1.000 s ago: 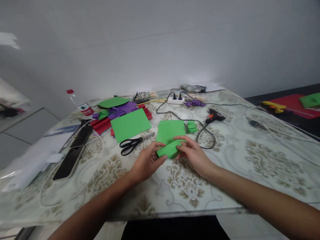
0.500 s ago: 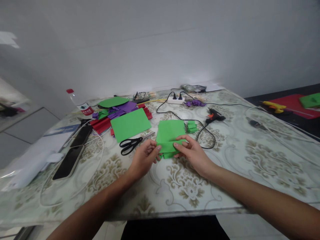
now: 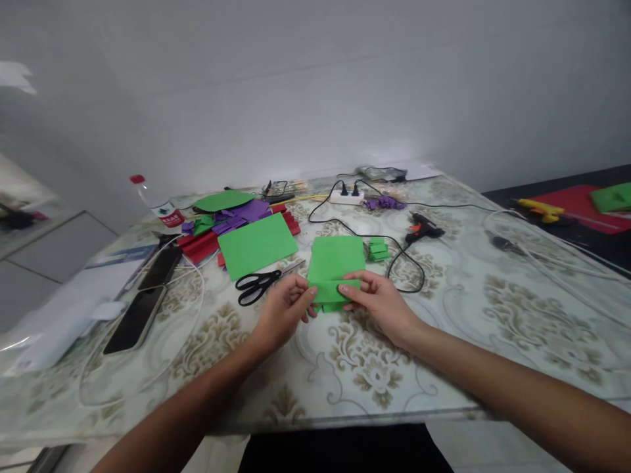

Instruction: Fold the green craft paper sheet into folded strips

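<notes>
Between my two hands is a narrow green paper strip [image 3: 327, 292], held level above the table. My left hand [image 3: 290, 303] pinches its left end between thumb and fingers. My right hand [image 3: 373, 299] grips it near the right end, thumb on the front and fingers behind. Just beyond the strip lies a green sheet [image 3: 336, 256], its near part hidden by the strip and fingers. A small pile of green cut pieces [image 3: 378, 249] sits to its right. Black-handled scissors [image 3: 259, 285] rest left of my left hand, beside a larger green sheet [image 3: 258, 246].
Red, purple and green paper [image 3: 236, 217] is heaped at the back left near a bottle [image 3: 166, 213]. A phone [image 3: 135, 320] and white cables lie left. A black glue gun [image 3: 422, 228] with its looping cord is right of the pile; a power strip [image 3: 347, 197] stands behind.
My right thumb has slid slightly left along the strip, and the strip's right end now shows past it. My left hand has hardly moved.
</notes>
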{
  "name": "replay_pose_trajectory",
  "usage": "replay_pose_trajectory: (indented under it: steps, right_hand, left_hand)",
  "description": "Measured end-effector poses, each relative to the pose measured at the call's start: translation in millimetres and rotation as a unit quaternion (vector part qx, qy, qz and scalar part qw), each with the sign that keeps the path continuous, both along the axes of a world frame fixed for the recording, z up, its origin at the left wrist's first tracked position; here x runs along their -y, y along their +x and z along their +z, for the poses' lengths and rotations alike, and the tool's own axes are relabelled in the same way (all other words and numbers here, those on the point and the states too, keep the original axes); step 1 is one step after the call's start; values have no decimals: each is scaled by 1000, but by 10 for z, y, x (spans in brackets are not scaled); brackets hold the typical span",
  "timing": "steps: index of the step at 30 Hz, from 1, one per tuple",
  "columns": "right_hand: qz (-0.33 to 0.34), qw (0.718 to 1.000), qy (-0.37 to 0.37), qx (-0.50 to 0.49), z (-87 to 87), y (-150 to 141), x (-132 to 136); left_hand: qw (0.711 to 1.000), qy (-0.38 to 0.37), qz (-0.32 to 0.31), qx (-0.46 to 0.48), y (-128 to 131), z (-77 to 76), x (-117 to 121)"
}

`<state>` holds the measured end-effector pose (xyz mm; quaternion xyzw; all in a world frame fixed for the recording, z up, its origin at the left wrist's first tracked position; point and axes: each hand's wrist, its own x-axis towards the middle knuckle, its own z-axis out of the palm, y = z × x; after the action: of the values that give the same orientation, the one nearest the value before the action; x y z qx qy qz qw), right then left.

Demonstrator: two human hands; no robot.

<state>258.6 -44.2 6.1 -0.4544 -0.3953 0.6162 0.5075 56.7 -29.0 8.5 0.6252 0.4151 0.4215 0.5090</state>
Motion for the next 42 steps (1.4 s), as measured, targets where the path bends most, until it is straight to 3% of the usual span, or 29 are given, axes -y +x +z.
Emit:
replay_pose_trajectory:
  steps: [4,11,16,21,31,42]
  right_hand:
    - [27,999,16,38,-7,12,5]
    - [151,982,48,102,-26,-14,63]
    - [180,974,70,117,4,-37,112]
    - [172,974,81,125,24,-30,109]
    - [159,979,43,119,-18,-7,80]
    - [165,982,20,86,-67,2,63]
  left_hand:
    - [999,-10,-37,-15,-24,-15,25]
    - [990,23,-124,-69,-79,-57,53]
    - [986,5,-147,-80,-85,-61,52]
    - [993,-40,-107,-11,-48,6,40]
    - [996,-27,54,72,-139,76,-47]
    - [991,4,102,87,-153,46,-56]
